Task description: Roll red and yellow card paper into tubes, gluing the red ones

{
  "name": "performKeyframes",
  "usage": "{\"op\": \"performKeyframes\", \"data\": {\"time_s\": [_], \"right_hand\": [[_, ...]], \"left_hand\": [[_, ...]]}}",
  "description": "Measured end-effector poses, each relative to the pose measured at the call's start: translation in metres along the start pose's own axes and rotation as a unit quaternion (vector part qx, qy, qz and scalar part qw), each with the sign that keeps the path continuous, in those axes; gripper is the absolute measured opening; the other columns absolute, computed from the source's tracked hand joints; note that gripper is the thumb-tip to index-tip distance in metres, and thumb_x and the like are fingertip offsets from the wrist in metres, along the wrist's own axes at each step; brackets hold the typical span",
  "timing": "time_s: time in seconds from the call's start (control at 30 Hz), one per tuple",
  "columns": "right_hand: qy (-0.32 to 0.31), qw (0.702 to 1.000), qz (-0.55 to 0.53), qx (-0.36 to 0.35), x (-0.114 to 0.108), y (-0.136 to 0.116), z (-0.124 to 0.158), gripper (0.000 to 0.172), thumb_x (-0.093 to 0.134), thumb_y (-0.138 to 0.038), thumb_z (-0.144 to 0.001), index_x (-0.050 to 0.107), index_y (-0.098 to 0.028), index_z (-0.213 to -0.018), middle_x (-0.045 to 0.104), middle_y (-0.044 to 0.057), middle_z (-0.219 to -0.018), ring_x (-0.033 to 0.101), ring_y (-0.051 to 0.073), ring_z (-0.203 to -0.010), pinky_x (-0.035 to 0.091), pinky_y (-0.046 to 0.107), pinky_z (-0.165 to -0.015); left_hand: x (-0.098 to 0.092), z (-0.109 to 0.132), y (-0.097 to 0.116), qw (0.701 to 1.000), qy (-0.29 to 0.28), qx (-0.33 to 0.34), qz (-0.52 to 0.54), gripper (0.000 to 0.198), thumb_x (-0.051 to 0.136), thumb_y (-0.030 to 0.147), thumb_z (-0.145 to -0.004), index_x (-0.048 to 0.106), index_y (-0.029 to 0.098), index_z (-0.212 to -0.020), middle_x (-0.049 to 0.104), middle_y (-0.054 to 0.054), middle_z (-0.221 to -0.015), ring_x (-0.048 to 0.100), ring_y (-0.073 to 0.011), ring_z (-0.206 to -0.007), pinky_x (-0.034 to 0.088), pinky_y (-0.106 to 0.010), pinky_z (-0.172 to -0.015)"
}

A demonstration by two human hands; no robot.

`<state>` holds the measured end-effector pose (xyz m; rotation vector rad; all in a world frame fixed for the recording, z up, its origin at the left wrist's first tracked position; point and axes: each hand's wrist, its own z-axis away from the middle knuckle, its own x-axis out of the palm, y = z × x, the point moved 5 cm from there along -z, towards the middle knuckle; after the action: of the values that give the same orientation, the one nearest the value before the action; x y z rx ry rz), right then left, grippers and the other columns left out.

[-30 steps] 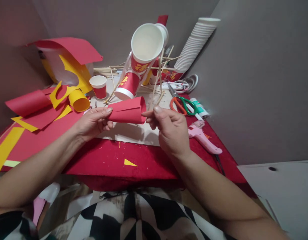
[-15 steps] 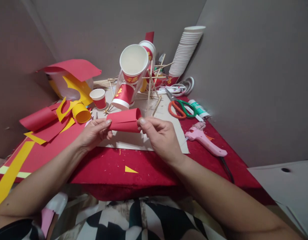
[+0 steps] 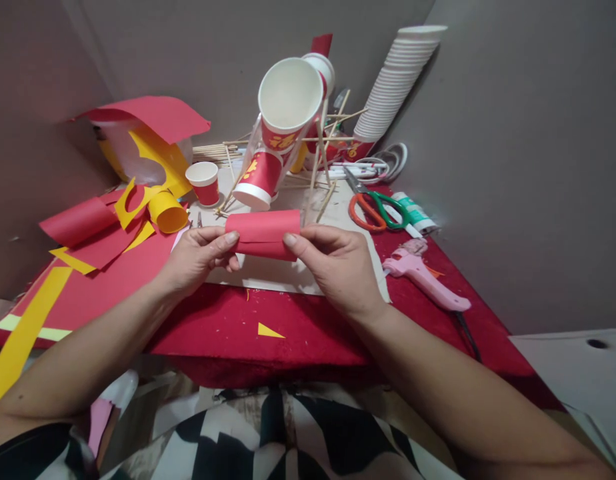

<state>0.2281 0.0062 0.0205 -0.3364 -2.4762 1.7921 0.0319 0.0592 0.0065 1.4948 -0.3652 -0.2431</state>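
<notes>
A red paper tube [image 3: 263, 230], rolled from a sheet with its seam facing me, is held level above the front of the white board [image 3: 288, 280]. My left hand [image 3: 201, 257] pinches its left end between thumb and fingers. At the right end my right hand [image 3: 338, 267] is closed on it, the thumb pressing near the seam and the fingers partly hidden behind. Just beyond the tube stand joined paper cups [image 3: 261, 177] with red bands and yellow marks, among thin wooden sticks [image 3: 315, 160].
Red and yellow paper pieces [image 3: 83, 227] lie at the left beside a small paper cup [image 3: 204, 185]. Scissors [image 3: 381, 210], a pink glue gun [image 3: 428, 277] and a tall cup stack [image 3: 395, 87] are at the right. A yellow scrap [image 3: 271, 331] lies near the front edge.
The tube has turned so its open right end no longer faces me, and my right thumb now presses on its seam. The view has shifted slightly.
</notes>
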Motion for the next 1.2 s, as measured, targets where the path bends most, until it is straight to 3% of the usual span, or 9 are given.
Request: {"op": "performKeyframes", "data": {"time_s": [0.27,0.73,1.03,1.2], "right_hand": [[0.002,1.0,0.004,0.002,-0.0003,-0.0022,0.0009,0.019,0.074,-0.034,-0.077,0.073,-0.019,-0.066,0.062,0.0,-0.064,0.051,0.012,-0.061,0.042,0.025,-0.058],[0.016,1.0,0.005,-0.01,-0.0011,-0.0037,0.0014,0.014,0.073,-0.031,-0.076,0.076,-0.02,-0.068,0.066,-0.001,-0.064,0.053,0.012,-0.06,0.043,0.025,-0.056],[-0.011,1.0,-0.01,0.0,0.0031,0.0015,0.0017,0.015,0.075,-0.035,-0.075,0.077,-0.02,-0.072,0.069,0.0,-0.067,0.056,0.012,-0.061,0.046,0.027,-0.058],[0.033,0.999,-0.008,-0.025,-0.0023,-0.0025,0.0015,0.015,0.075,-0.035,-0.076,0.079,-0.021,-0.077,0.073,0.0,-0.07,0.059,0.013,-0.061,0.049,0.026,-0.057]], "left_hand": [[-0.0001,0.0012,-0.0013,1.0,-0.018,0.0,0.016,0.031,0.086,0.042,-0.072,0.072,0.015,-0.067,0.065,0.0,-0.052,0.059,-0.007,-0.049,0.044,-0.015,-0.052],[0.0007,-0.0018,-0.0031,0.999,-0.012,-0.004,0.05,0.034,0.091,0.042,-0.066,0.073,0.014,-0.07,0.065,0.001,-0.051,0.06,-0.0074,-0.047,0.048,-0.014,-0.05],[0.0,-0.0038,-0.005,0.998,-0.015,-0.006,0.066,0.031,0.091,0.039,-0.066,0.077,0.014,-0.078,0.068,0.0,-0.056,0.062,-0.0079,-0.046,0.049,-0.015,-0.047],[-0.0044,-0.0044,-0.0003,0.995,-0.001,0.004,0.097,0.035,0.092,0.038,-0.064,0.073,0.012,-0.076,0.069,0.0,-0.062,0.061,-0.0068,-0.044,0.048,-0.014,-0.045]]}}
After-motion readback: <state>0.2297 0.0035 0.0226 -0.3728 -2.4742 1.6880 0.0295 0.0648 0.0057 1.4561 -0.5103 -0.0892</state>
